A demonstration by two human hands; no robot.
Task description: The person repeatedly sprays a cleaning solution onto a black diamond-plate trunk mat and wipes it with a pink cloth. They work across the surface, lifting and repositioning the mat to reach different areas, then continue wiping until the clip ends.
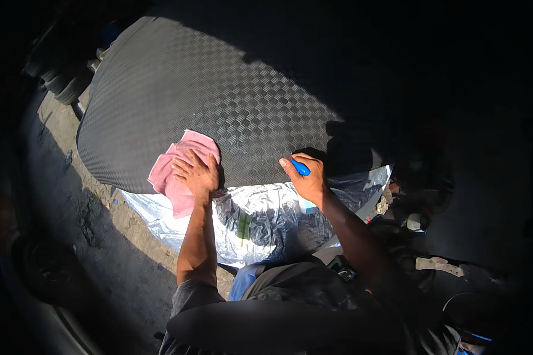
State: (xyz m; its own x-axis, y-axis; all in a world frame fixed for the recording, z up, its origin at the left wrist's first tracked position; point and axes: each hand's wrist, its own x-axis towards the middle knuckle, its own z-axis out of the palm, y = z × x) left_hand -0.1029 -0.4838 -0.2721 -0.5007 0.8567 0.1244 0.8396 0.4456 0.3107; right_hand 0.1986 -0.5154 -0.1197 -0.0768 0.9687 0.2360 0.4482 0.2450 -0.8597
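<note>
A large black mat (160, 77) with a raised checker-like texture spreads in front of me. My left hand (198, 176) lies flat on a pink cloth (186, 148), fingers spread, pressing it against the mat near its close edge. The cloth's lower end hangs over that edge. To the right, my right hand (309, 180) is wrapped around a tool with a blue handle (301, 168), whose rounded end sticks up by the thumb. The tool's working end is hidden below my fist, so its kind does not show.
Crinkled silver sheeting (260, 207) sticks out from under the mat's near edge, close to my body. Stacked tyres (62, 86) stand at the far left beside rough ground (106, 219). Deep shadow covers the right side, where a white object (416, 222) and other items lie dimly.
</note>
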